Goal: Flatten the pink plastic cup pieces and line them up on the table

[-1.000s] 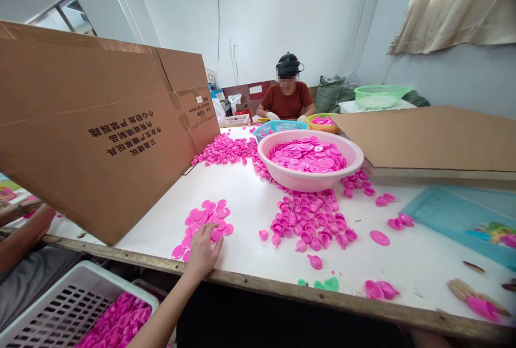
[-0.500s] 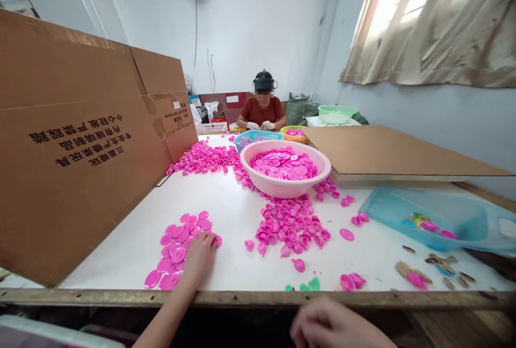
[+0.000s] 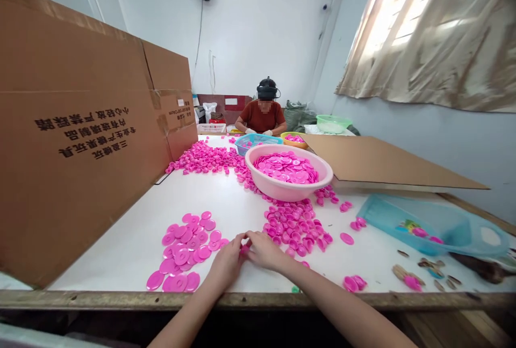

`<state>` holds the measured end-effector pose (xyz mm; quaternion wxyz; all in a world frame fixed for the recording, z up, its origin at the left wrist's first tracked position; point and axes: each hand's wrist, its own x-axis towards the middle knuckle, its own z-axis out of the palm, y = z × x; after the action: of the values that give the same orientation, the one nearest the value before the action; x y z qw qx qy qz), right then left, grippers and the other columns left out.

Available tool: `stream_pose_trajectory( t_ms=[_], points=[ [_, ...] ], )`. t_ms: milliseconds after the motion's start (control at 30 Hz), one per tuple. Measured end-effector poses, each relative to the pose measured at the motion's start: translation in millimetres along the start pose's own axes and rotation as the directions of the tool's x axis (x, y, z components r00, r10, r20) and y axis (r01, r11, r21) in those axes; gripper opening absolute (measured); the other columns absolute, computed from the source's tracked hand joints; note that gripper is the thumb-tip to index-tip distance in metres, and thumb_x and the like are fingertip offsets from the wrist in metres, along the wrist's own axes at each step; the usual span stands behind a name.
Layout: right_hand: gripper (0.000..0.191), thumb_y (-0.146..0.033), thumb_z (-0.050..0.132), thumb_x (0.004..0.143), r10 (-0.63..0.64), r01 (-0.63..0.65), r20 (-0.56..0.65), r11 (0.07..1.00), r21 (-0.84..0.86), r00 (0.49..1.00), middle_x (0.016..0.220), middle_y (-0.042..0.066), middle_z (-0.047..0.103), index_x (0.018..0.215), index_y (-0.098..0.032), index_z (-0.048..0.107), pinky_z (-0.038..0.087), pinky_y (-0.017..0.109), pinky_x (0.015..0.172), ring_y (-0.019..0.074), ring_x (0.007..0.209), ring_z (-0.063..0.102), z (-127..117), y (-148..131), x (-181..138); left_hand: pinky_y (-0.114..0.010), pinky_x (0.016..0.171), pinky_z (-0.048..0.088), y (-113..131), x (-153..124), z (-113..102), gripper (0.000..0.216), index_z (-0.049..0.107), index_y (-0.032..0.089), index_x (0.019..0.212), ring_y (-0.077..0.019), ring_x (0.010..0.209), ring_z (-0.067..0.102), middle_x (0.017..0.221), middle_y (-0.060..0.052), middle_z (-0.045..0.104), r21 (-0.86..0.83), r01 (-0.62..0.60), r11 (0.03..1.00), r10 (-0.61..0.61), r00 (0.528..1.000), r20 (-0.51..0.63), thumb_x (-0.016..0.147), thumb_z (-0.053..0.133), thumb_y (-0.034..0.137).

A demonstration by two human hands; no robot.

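My left hand and my right hand meet over the white table, fingertips together and fingers closed. Between them shows a bit of a pink plastic piece, mostly covered by the fingers, so its shape is unclear. Flat pink discs lie spread and overlapping left of my left hand. On the other side, close to my right hand, is a heap of small pink toy cups. Beyond the heap stands a pale pink basin filled with pink discs.
A tall cardboard box walls off the left side. To the right are a cardboard sheet and a translucent blue tray. Peanut shells and loose pink pieces lie near the front right edge. Across the table sits a person wearing gloves.
My left hand has moved right, away from the discs. My right hand has come up from below the table edge to meet it, with a pink piece now between them.
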<state>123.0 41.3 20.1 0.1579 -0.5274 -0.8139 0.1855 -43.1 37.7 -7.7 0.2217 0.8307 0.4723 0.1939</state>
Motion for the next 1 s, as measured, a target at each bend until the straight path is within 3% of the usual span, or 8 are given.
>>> stream_pose_trajectory(
  t_ms=[67, 200, 467, 633, 700, 767, 867, 1000],
  points=[
    [0.026, -0.023, 0.044, 0.078, 0.047, -0.047, -0.021, 0.999, 0.001, 0.999, 0.091, 0.007, 0.062, 0.099, -0.017, 0.058, 0.039, 0.025, 0.072, 0.0165, 0.083, 0.055, -15, 11, 0, -0.026, 0.068, 0.039, 2, 7, 1, 0.036, 0.041, 0.023, 0.112, -0.0163, 0.081, 0.053, 0.089, -0.004, 0.057, 0.069, 0.009, 0.998, -0.011, 0.999, 0.036, 0.078, 0.035, 0.013],
    [0.027, -0.026, 0.041, 0.081, 0.236, -0.25, -0.138, 0.964, -0.092, 0.962, 0.099, 0.011, 0.058, 0.098, -0.016, 0.06, 0.039, 0.027, 0.071, 0.02, 0.087, 0.054, -32, 39, -3, -0.026, 0.072, 0.037, 5, 21, 2, 0.035, 0.045, 0.024, 0.109, -0.016, 0.085, 0.051, 0.095, -0.005, 0.053, 0.132, -0.081, 0.988, 0.076, 0.996, 0.039, 0.077, 0.036, 0.012],
    [0.029, -0.015, 0.044, 0.077, 0.261, -0.263, -0.086, 0.965, -0.015, 0.961, 0.097, 0.01, 0.06, 0.102, -0.015, 0.057, 0.04, 0.025, 0.072, 0.0183, 0.09, 0.055, -14, 53, 8, -0.023, 0.064, 0.036, 3, 43, 11, 0.014, 0.048, 0.018, 0.089, -0.0124, 0.074, 0.05, 0.083, -0.001, 0.055, -0.131, 0.047, 0.99, -0.055, 0.996, -0.064, 0.076, 0.043, 0.018],
    [0.033, -0.014, 0.04, 0.078, 0.236, -0.229, -0.057, 0.967, 0.112, 0.97, 0.105, 0.01, 0.058, 0.108, -0.015, 0.055, 0.041, 0.026, 0.075, 0.0186, 0.096, 0.053, -27, 47, 11, -0.033, 0.073, 0.034, -8, 40, 2, 0.02, 0.053, 0.017, 0.088, -0.0218, 0.088, 0.045, 0.09, -0.007, 0.054, 0.187, 0.275, 0.943, -0.23, 0.946, -0.228, 0.079, 0.042, 0.031],
    [0.03, -0.02, 0.039, 0.08, 0.217, -0.21, -0.01, 0.953, 0.219, 0.976, 0.1, 0.008, 0.06, 0.103, -0.015, 0.058, 0.042, 0.025, 0.07, 0.0176, 0.09, 0.055, -28, 45, 12, -0.036, 0.077, 0.032, -5, 42, 0, 0.024, 0.052, 0.017, 0.096, -0.0245, 0.095, 0.042, 0.102, -0.009, 0.05, 0.269, 0.308, 0.912, -0.229, 0.929, -0.29, 0.077, 0.045, 0.031],
    [0.026, -0.023, 0.043, 0.078, 0.198, -0.203, 0.045, 0.943, 0.262, 0.979, 0.086, 0.007, 0.063, 0.094, -0.014, 0.061, 0.042, 0.024, 0.062, 0.0162, 0.076, 0.057, -23, 43, 13, -0.036, 0.081, 0.031, 4, 49, 1, 0.035, 0.046, 0.021, 0.11, -0.0237, 0.101, 0.038, 0.114, -0.008, 0.045, 0.305, 0.207, 0.929, -0.117, 0.95, -0.288, 0.076, 0.049, 0.026],
    [0.018, -0.02, 0.051, 0.071, 0.187, -0.193, 0.047, 0.956, 0.22, 0.981, 0.074, 0.004, 0.062, 0.082, -0.013, 0.063, 0.041, 0.024, 0.059, 0.0152, 0.068, 0.056, -12, 42, 12, -0.034, 0.08, 0.032, 21, 65, 6, 0.043, 0.04, 0.026, 0.116, -0.0218, 0.1, 0.039, 0.112, -0.005, 0.047, 0.332, 0.008, 0.943, 0.044, 0.988, -0.15, 0.075, 0.05, 0.021],
    [0.02, -0.02, 0.046, 0.075, 0.176, -0.173, -0.002, 0.972, 0.158, 0.984, 0.075, 0.005, 0.062, 0.078, -0.015, 0.065, 0.04, 0.027, 0.07, 0.0183, 0.082, 0.054, -12, 46, 3, -0.035, 0.076, 0.033, 30, 79, 14, 0.025, 0.051, 0.022, 0.103, -0.0234, 0.092, 0.043, 0.092, -0.007, 0.054, 0.316, 0.003, 0.949, 0.009, 0.999, -0.037, 0.078, 0.044, 0.023]
  ],
)
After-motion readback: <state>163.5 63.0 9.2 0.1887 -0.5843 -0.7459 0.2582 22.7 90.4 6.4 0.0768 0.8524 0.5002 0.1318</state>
